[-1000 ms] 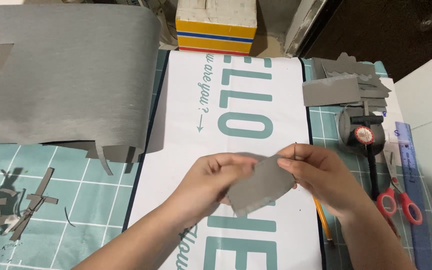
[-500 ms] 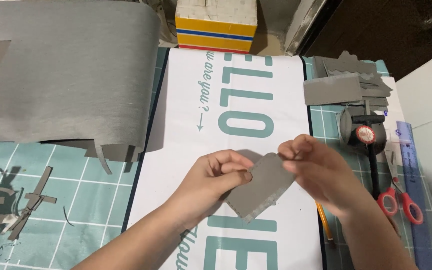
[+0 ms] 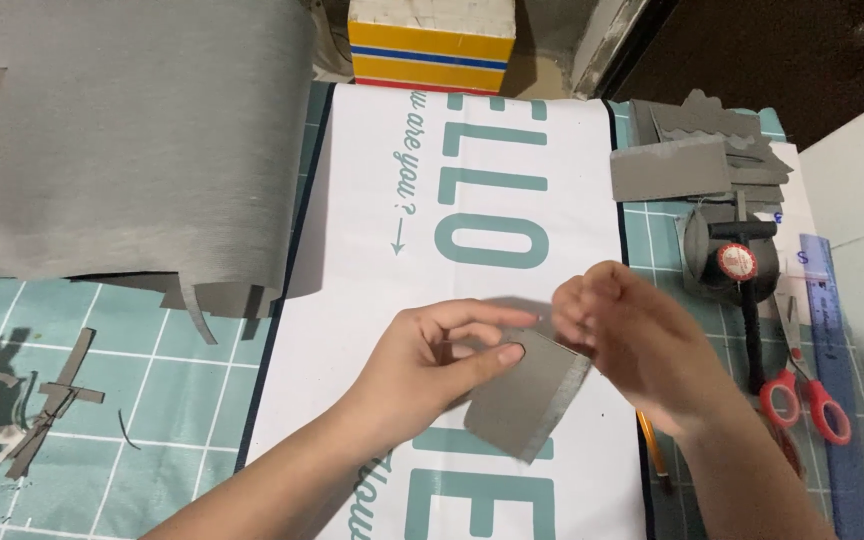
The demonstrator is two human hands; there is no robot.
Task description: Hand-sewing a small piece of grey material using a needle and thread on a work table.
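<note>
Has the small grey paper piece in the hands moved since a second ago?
Yes. The small grey paper piece has turned and dropped slightly lower against the teal lettering on the white sheet.

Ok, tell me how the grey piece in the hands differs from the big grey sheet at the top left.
The grey piece is small, while the big grey sheet covers much of the mat's upper left. The piece is held up between the left hand and right hand; the sheet lies on the surface, its lower edge ragged with hanging strips. Both look like the same dull grey material.
</note>
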